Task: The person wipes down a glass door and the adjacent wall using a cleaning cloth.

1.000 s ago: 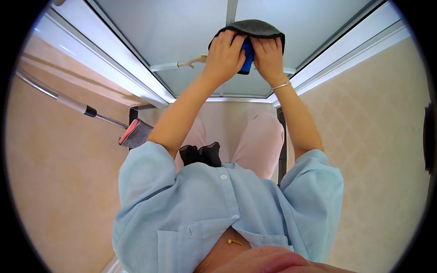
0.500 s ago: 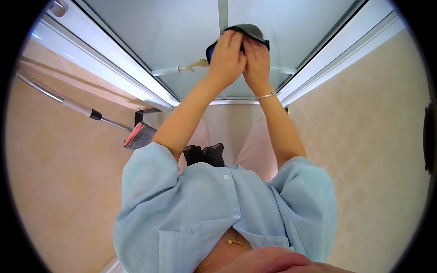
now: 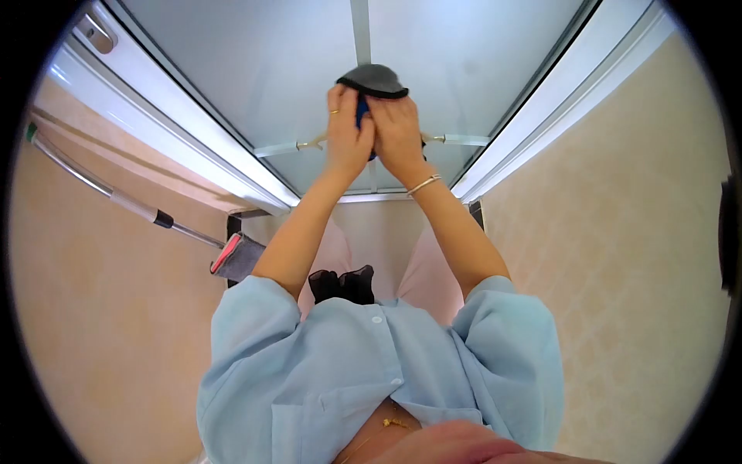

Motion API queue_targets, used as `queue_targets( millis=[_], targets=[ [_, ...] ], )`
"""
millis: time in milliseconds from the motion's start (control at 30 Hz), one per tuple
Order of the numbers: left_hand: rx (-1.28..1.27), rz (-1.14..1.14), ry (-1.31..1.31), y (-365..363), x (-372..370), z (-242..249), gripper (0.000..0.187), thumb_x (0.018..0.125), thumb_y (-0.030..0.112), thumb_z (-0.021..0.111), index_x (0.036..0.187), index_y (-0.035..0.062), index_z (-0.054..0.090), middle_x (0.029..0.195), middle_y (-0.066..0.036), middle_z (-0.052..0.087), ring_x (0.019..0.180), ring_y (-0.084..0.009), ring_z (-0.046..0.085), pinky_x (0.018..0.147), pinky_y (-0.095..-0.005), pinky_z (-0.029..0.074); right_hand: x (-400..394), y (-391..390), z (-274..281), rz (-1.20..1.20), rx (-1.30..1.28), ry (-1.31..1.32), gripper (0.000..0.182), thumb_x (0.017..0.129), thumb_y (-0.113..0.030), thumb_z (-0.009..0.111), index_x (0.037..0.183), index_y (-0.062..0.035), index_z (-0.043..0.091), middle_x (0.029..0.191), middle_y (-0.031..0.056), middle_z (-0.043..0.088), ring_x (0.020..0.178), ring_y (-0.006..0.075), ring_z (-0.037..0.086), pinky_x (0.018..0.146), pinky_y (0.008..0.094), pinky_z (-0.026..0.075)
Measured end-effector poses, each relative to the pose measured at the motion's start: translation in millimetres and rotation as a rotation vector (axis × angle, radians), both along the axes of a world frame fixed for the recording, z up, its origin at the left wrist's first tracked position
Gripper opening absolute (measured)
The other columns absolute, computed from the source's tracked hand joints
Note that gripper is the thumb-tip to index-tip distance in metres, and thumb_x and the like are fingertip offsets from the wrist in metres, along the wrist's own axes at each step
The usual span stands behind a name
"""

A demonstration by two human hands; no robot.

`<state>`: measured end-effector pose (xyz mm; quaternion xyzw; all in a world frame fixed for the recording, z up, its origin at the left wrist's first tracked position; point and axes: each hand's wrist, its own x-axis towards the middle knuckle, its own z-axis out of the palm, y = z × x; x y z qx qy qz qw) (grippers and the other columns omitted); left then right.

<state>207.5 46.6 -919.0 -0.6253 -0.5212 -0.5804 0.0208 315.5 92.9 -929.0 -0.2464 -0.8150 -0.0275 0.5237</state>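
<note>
A grey cleaning cloth with black edging (image 3: 374, 79) is up against the frosted glass door panels, and a strip of blue shows between my hands. My left hand (image 3: 346, 135) grips the cloth's left side, with a ring on one finger. Close beside it, my right hand (image 3: 397, 133) presses its fingers onto the right part, a bracelet at the wrist. The cloth's upper edge curls out above my fingertips, while its lower part is mostly hidden behind my hands. A gold-coloured door handle (image 3: 311, 144) shows left of my left hand, and another handle (image 3: 434, 139) shows right of my right hand.
On the left, a metal-poled mop (image 3: 116, 197) ends in a grey and pink pad (image 3: 239, 255) near my left forearm. White door frames (image 3: 533, 108) flank the glass. A lever handle (image 3: 97, 32) is at the upper left. Patterned beige flooring (image 3: 603, 294) lies around me.
Both hands and the cloth have shifted left across the view, and the cloth looks narrower and more folded. The right door handle now shows. The whole view has tilted slightly.
</note>
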Motion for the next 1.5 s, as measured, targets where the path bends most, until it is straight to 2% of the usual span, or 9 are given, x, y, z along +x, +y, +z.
queue_targets(
  millis=[167, 300, 500, 800, 900, 967, 1100, 1200, 1500],
  targets=[
    [0.029, -0.118, -0.208, -1.3, -17.9, 5.5, 0.052, 0.086, -0.005, 0.051, 0.138, -0.0008, 0.044, 0.131, -0.015, 0.044, 0.123, -0.0257, 0.049, 0.102, -0.0374, 0.045, -19.5, 14.1, -9.2, -0.029, 0.120, -0.078, 0.036, 0.085, -0.012, 0.058, 0.120, -0.0082, 0.065, 0.116, 0.0106, 0.065, 0.113, 0.0301, 0.058, 0.105, 0.0483, 0.038],
    [-0.007, -0.192, -0.248, -1.7, -21.7, -12.8, 0.050, 0.089, -0.008, 0.050, 0.138, -0.0011, 0.041, 0.130, -0.013, 0.042, 0.120, -0.0225, 0.052, 0.102, -0.0357, 0.046, -12.6, 23.3, -33.6, -0.016, 0.117, -0.168, 0.036, 0.085, -0.014, 0.058, 0.120, -0.0107, 0.066, 0.115, 0.0076, 0.066, 0.112, 0.0277, 0.058, 0.105, 0.0474, 0.039],
    [-0.097, -0.152, -0.205, -10.6, -14.7, -44.7, 0.048, 0.089, -0.007, 0.051, 0.136, -0.0024, 0.042, 0.127, -0.015, 0.043, 0.118, -0.0270, 0.052, 0.102, -0.0366, 0.046, 1.3, 17.5, -69.0, -0.008, 0.058, -0.249, 0.038, 0.085, -0.012, 0.057, 0.122, -0.0108, 0.064, 0.114, 0.0070, 0.066, 0.111, 0.0265, 0.059, 0.103, 0.0460, 0.040],
    [-0.114, -0.111, -0.149, -9.6, -14.3, -45.1, 0.047, 0.087, 0.000, 0.057, 0.132, -0.0032, 0.043, 0.123, -0.019, 0.045, 0.116, -0.0320, 0.051, 0.099, -0.0376, 0.045, 4.4, 8.1, -62.5, -0.022, 0.029, -0.231, 0.043, 0.084, -0.007, 0.059, 0.126, -0.0086, 0.063, 0.111, 0.0075, 0.065, 0.107, 0.0272, 0.059, 0.102, 0.0458, 0.040],
    [-0.076, -0.103, -0.118, -8.3, -9.4, -31.4, 0.047, 0.087, 0.005, 0.060, 0.131, -0.0034, 0.044, 0.123, -0.019, 0.045, 0.116, -0.0336, 0.050, 0.099, -0.0384, 0.044, 4.8, 4.5, -50.3, -0.080, 0.010, -0.236, 0.045, 0.085, -0.008, 0.058, 0.131, -0.0074, 0.060, 0.116, 0.0075, 0.064, 0.109, 0.0271, 0.058, 0.102, 0.0454, 0.039],
    [-0.018, -0.083, -0.029, -5.1, -2.8, -4.2, 0.048, 0.088, 0.009, 0.061, 0.131, -0.0035, 0.045, 0.124, -0.020, 0.046, 0.116, -0.0345, 0.050, 0.099, -0.0391, 0.044, 1.5, 1.7, -26.3, -0.093, 0.005, -0.149, 0.048, 0.088, -0.011, 0.059, 0.136, -0.0057, 0.055, 0.129, 0.0090, 0.059, 0.116, 0.0294, 0.054, 0.102, 0.0454, 0.038],
    [-0.027, -0.134, -0.132, 0.5, -0.1, 14.0, 0.048, 0.087, 0.014, 0.059, 0.130, -0.0041, 0.047, 0.128, -0.022, 0.045, 0.114, -0.0403, 0.051, 0.097, -0.0459, 0.044, -0.8, -0.2, -11.6, -0.127, 0.035, -0.102, 0.052, 0.089, -0.015, 0.060, 0.140, -0.0043, 0.051, 0.139, 0.0102, 0.054, 0.119, 0.0324, 0.051, 0.102, 0.0446, 0.037],
    [-0.061, -0.096, -0.038, -3.7, -2.5, 9.0, 0.047, 0.087, 0.014, 0.059, 0.129, -0.0038, 0.050, 0.129, -0.022, 0.046, 0.114, -0.0406, 0.052, 0.095, -0.0469, 0.046, -3.2, -8.5, -9.9, -0.132, -0.021, -0.080, 0.049, 0.086, -0.009, 0.059, 0.135, -0.0032, 0.055, 0.132, 0.0113, 0.058, 0.117, 0.0300, 0.054, 0.100, 0.0455, 0.039],
    [-0.053, -0.166, -0.134, -3.5, -5.1, -12.6, 0.048, 0.087, 0.015, 0.061, 0.129, -0.0044, 0.050, 0.130, -0.022, 0.047, 0.116, -0.0409, 0.051, 0.099, -0.0453, 0.043, 0.8, -13.7, -20.2, -0.072, -0.066, -0.098, 0.053, 0.082, -0.007, 0.062, 0.134, -0.0022, 0.055, 0.127, 0.0127, 0.060, 0.105, 0.0339, 0.055, 0.093, 0.0457, 0.042]
  ],
)
